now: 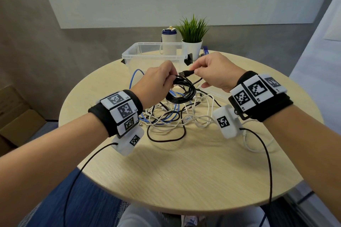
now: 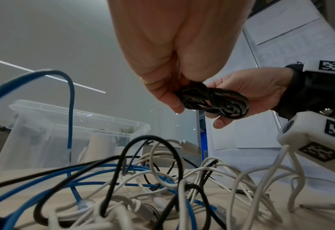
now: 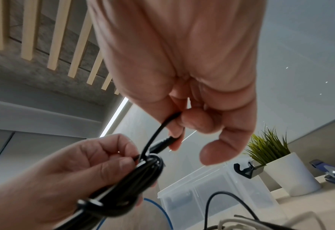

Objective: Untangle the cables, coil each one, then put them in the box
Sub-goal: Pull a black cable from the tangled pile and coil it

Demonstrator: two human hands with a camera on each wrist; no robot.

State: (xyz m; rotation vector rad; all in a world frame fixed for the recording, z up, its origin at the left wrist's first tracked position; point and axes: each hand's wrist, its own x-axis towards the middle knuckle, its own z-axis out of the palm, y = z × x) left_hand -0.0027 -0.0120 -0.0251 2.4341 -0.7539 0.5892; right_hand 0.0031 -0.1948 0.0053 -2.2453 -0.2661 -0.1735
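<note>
While left hand [image 1: 156, 81] grips black coil [image 1: 181, 91], right fingers [image 1: 198, 70] pinch its plug [image 1: 186, 73]

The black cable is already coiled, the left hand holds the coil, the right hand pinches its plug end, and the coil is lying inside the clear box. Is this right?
Not quite. The black coil is not inside the clear box; the head view shows the left hand holding it above the table, while the right hand pinches the plug end. The rest is right.
</note>
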